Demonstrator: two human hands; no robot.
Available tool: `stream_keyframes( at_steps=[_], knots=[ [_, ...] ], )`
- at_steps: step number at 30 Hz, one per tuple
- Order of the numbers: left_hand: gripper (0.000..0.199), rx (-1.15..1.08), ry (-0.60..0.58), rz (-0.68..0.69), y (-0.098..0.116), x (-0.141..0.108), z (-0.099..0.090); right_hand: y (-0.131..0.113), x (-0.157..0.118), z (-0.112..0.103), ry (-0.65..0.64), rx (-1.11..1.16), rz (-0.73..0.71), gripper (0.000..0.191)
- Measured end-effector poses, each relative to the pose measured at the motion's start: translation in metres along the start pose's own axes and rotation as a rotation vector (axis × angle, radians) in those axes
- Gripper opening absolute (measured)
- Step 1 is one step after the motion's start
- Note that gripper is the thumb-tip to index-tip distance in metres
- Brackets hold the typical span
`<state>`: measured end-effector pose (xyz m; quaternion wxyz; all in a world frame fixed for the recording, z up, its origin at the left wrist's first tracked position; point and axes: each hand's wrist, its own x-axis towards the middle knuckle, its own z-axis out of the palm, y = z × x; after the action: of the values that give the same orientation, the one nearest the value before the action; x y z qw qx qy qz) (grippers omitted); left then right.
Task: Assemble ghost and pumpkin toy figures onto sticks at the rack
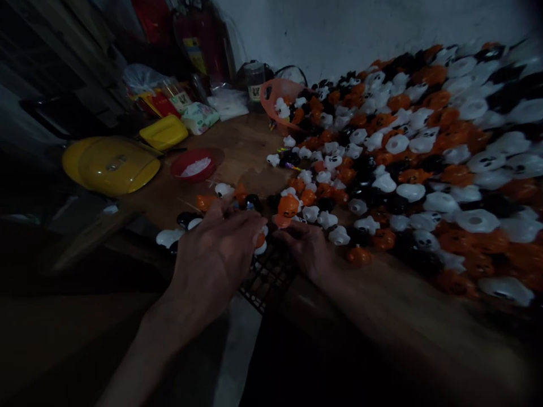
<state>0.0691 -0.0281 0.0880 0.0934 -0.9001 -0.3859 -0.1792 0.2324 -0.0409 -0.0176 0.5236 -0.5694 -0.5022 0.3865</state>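
Note:
Near the table's front edge, my right hand has its fingers closed on the base of a small orange pumpkin figure, which stands upright with a dark smiling face. To its left, my left hand is palm down with bent fingers over several small figures. White and orange bits show by its fingertips, and what it holds, if anything, is hidden. A dark grid rack lies below and between the hands. White figures and black ones sit left of my left hand.
A large heap of white, orange and black figures covers the right side. An orange basket stands behind it. A red bowl with white pieces, a yellow scoop and a yellow visor-like object are at the left.

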Motion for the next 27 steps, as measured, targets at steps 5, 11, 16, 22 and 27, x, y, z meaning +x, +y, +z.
stream_keyframes(
  at_steps=[5,11,16,22,27],
  knots=[
    [0.025,-0.066,0.001,-0.037,-0.001,0.000,0.002,0.003,0.001,0.007,-0.029,-0.020,-0.002,0.016],
    [0.027,-0.134,0.009,-0.093,0.001,-0.003,0.003,0.009,-0.004,0.009,0.022,-0.321,-0.172,0.016],
    [0.029,-0.238,0.090,-0.177,-0.003,0.004,-0.003,0.015,-0.007,0.012,0.004,-0.371,-0.272,0.019],
    [0.028,-0.397,-0.072,-0.066,-0.017,0.031,-0.010,0.015,-0.005,0.015,-0.031,-0.384,-0.323,0.012],
    [0.026,-0.283,-0.201,0.005,-0.024,0.041,0.003,0.014,0.000,0.012,-0.098,-0.454,-0.383,0.011]
  ],
)
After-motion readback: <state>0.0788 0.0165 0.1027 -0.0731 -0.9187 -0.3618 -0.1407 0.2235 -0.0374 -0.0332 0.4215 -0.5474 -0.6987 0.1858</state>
